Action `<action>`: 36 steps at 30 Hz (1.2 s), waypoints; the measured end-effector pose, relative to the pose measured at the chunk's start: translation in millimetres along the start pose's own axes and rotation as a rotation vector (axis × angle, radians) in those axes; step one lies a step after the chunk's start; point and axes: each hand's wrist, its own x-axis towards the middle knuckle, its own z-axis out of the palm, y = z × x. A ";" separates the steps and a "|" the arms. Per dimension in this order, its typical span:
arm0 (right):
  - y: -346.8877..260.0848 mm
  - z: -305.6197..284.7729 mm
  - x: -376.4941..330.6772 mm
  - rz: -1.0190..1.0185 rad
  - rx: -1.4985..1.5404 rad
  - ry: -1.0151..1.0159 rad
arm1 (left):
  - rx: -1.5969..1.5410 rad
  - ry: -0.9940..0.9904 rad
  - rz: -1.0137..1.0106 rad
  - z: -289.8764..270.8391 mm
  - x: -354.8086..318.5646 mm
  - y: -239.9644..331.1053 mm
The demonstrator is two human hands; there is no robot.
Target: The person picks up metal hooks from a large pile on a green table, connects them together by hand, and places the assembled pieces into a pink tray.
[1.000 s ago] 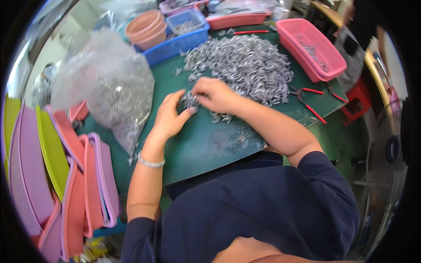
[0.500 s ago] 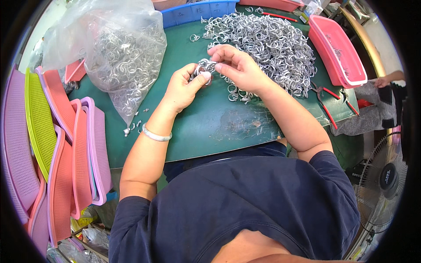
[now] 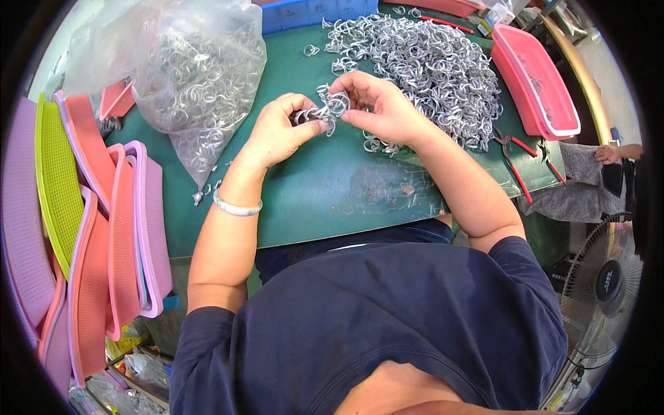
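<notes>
A small bunch of silver-grey metal rings [image 3: 335, 105] is held between my two hands over the table. My left hand [image 3: 285, 130] is closed round the bunch, its thumb pressed on the lower side; a pale bangle sits on that wrist. From the other side, the thumb and fingers of my right hand [image 3: 382, 107] pinch at the bunch's right edge. Which rings each hand grips is partly hidden by the fingers. Just beyond my right hand spreads a large pile of the same silver rings [image 3: 429, 69].
A clear bag of rings [image 3: 207, 83] stands at left on the green table [image 3: 297, 214]. Pink basket [image 3: 568, 130] and red-handled pliers [image 3: 515, 166] lie right; a blue tray [image 3: 304, 16] stands behind. Stacked coloured baskets [image 3: 90, 290] are left, a fan [image 3: 609, 287] right. Another person's hand [image 3: 609, 153] shows far right.
My left hand has shifted slightly left and opened its hold a little, so the ring bunch shows more widely between my hands. The other person's hand at far right has moved down.
</notes>
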 end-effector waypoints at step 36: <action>1.5 -16.3 2.3 0.078 -0.147 0.207 | 0.356 0.309 0.318 8.8 -3.1 -1.0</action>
